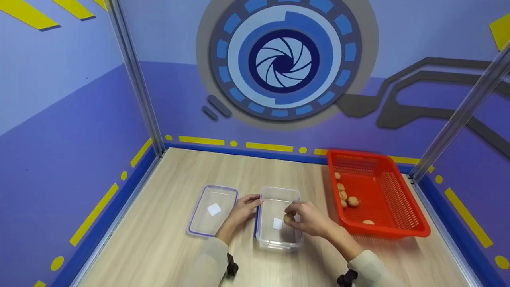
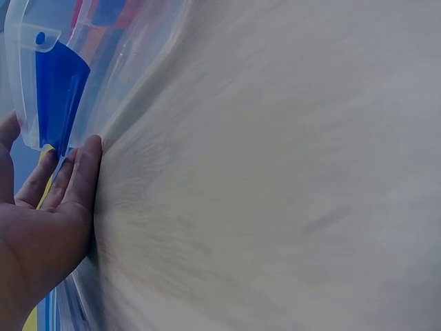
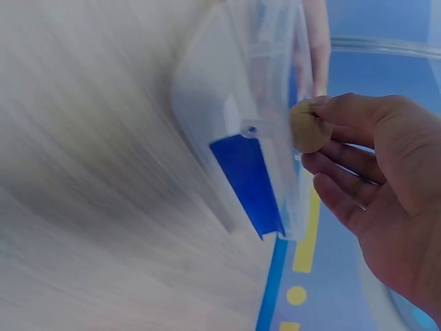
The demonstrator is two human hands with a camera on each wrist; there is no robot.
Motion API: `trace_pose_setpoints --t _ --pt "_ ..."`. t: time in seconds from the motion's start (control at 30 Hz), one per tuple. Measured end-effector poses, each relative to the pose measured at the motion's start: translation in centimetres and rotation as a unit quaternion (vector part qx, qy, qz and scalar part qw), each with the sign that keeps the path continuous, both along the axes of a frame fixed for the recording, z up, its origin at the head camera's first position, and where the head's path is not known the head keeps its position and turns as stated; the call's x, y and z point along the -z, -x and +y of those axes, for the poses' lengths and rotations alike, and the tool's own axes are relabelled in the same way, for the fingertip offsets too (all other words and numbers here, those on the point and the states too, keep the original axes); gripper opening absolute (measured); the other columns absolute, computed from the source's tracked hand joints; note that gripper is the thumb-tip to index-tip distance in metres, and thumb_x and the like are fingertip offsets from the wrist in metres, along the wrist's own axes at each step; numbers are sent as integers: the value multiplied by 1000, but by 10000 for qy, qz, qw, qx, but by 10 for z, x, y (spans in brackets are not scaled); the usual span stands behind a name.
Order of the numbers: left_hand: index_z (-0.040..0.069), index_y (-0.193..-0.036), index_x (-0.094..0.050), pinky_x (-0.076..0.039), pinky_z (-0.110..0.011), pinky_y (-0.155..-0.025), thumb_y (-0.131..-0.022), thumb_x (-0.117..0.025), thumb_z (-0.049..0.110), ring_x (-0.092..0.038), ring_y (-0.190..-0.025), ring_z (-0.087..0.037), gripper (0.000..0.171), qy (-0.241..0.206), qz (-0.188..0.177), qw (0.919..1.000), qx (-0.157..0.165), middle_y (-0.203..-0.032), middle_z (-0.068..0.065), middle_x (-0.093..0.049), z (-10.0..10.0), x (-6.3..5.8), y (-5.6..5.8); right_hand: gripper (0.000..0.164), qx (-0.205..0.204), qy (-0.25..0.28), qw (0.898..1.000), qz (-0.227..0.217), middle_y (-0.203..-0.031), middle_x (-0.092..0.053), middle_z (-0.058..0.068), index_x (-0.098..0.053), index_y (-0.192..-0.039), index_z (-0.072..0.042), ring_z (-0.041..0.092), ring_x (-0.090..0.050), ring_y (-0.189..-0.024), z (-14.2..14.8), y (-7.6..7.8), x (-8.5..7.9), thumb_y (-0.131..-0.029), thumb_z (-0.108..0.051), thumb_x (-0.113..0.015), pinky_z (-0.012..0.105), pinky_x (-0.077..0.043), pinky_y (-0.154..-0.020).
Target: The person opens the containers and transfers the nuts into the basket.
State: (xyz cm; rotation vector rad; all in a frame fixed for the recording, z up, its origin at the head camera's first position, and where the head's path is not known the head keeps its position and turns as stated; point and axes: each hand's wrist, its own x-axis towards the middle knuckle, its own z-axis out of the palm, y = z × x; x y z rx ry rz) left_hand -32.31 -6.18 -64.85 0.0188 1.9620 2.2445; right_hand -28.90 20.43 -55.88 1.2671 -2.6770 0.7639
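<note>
A clear plastic food container (image 1: 279, 239) with blue side latches stands uncovered on the table. My left hand (image 1: 244, 209) touches its left side, fingers fairly straight; in the left wrist view the fingertips (image 2: 88, 155) lie near the blue latch (image 2: 60, 96). Between the thumb and fingers of my right hand (image 1: 312, 219) a walnut (image 1: 288, 219) is pinched over the container's right half. The right wrist view shows that walnut (image 3: 310, 127) at the rim. Left of the container lies its clear lid (image 1: 203, 221), edged in blue-purple.
A red plastic basket (image 1: 382, 231) at the right holds several walnuts (image 1: 352, 201), most along its left wall. White square labels show on the lid and the container's bottom. Printed panels (image 1: 179, 99) wall in the wooden table (image 1: 175, 171) at the back and sides.
</note>
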Motion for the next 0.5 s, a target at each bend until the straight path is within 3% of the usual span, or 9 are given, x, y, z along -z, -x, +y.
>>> trace_pose_setpoints --t 0.27,0.5 --pt "-5 -139 -61 -59 -36 -96 -102 -72 22 -67 -114 -23 46 126 42 9999 4 -131 -14 -69 -1 -1 -1 16 338 439 9984 -97 -101 -75 1 -77 -108 -7 18 -71 -93 20 7 -17 -93 -11 -82 45 -63 -84" --pt "-7 -141 -59 -59 -39 -98 -103 -71 22 -66 -121 -32 49 36 27 10000 56 -134 -17 -67 -1 -1 -1 23 831 1047 9909 154 -104 -76 4 -77 -109 -4 23 -71 -93 46 15 -33 -89 -7 -86 49 -63 -83"
